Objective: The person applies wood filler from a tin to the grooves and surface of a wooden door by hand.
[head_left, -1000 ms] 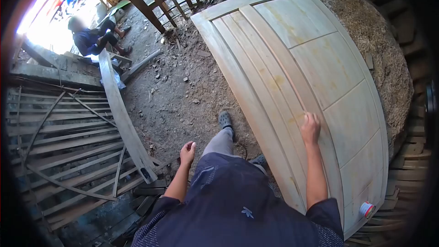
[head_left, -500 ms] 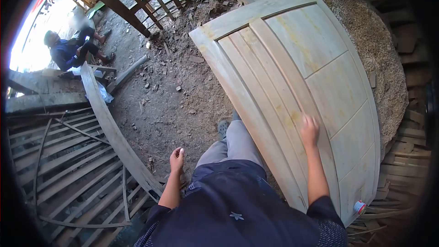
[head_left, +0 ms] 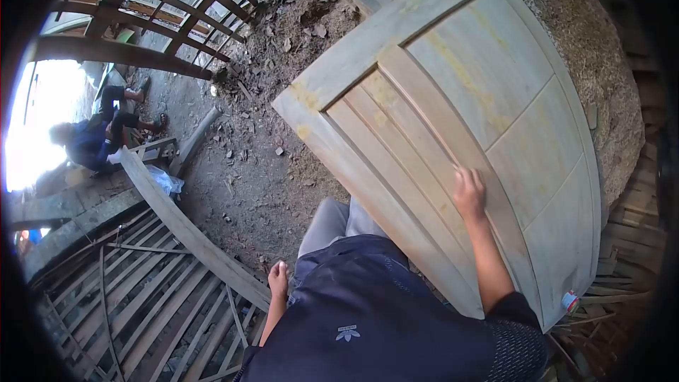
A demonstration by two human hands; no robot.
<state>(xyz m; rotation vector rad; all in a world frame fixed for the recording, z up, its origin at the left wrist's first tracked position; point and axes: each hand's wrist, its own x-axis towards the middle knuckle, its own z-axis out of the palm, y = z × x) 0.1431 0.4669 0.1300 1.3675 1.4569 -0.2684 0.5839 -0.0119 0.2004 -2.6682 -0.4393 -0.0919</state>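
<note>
A pale wooden door (head_left: 421, 110) with recessed panels lies to my right, yellowish patches on its surface. My right hand (head_left: 469, 192) rests on the door's long inner rail, with fingers bent and pressed together. Whatever may be under those fingertips is hidden. Beside my left thigh, my left hand (head_left: 279, 279) hovers in the air, away from the door. Its fingers are curled in with the thumb against them, and I cannot see inside the grip. A small can (head_left: 570, 302) with a red and white label stands at the door's near right corner.
On the left, a long curved plank (head_left: 180, 225) runs beside a stack of wooden slats (head_left: 152, 304). Another person (head_left: 92, 138) sits at the far left. A wooden lattice (head_left: 163, 21) stands at the back. Sawdust (head_left: 590, 74) is heaped behind the door.
My right hand has slid along the rail a little toward me. The view has turned and shifted, so the door appears larger. My left hand stays curled near my thigh.
</note>
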